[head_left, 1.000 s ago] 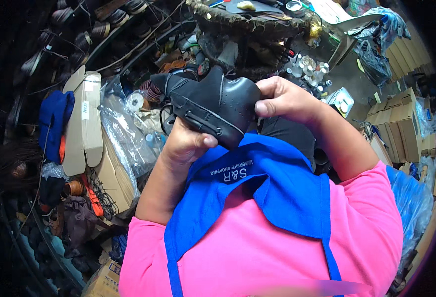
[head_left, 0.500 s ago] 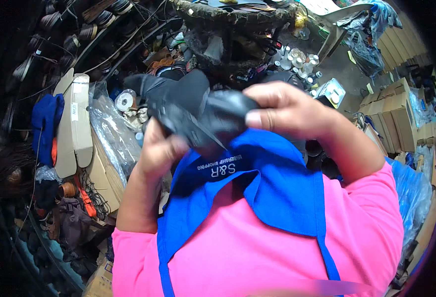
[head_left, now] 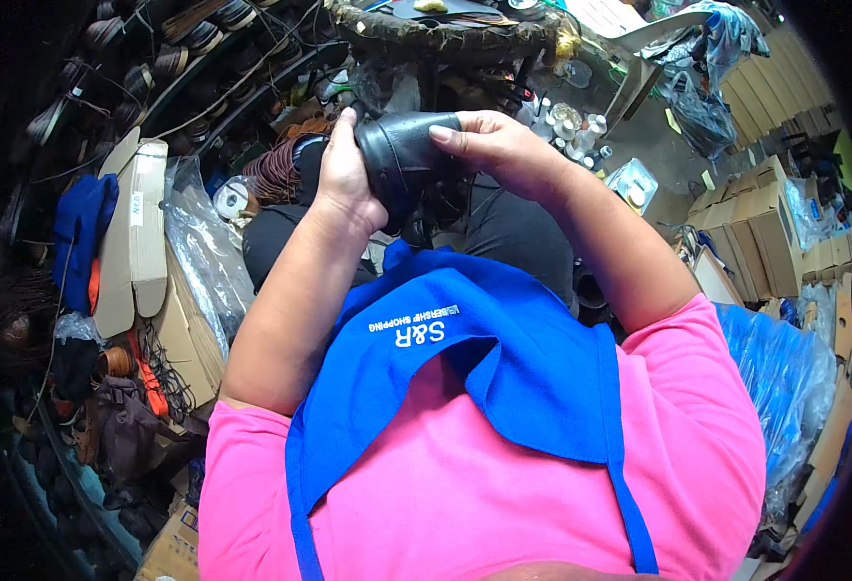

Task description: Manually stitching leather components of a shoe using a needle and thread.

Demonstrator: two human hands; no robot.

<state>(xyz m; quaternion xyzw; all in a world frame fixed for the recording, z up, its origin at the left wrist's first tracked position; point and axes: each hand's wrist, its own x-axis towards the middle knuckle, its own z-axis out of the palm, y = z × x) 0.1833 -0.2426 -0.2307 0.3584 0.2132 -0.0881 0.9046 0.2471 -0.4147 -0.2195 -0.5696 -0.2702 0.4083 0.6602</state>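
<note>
1. Soft, fairly bright light falls on the pink fabric shirt (head_left: 426,494), leaving faint shadows in its folds.
2. The smooth black leather piece (head_left: 397,145) carries a pale sheen.
3. Clear, crinkled plastic sheeting (head_left: 192,254) glints in white streaks.
4. Dark racked shoes (head_left: 169,63) at upper left sink into shadow.
5. Black vignetting swallows the corners; straight edges bow toward the rim.
6. The bare left hand (head_left: 350,184) and bare right hand (head_left: 503,150) look reasonably sharp.

Left fingers (head_left: 343,137), right fingers (head_left: 467,144) gripping 1 black leather piece (head_left: 407,145); blue apron (head_left: 552,397) over pink shirt (head_left: 678,416).
</note>
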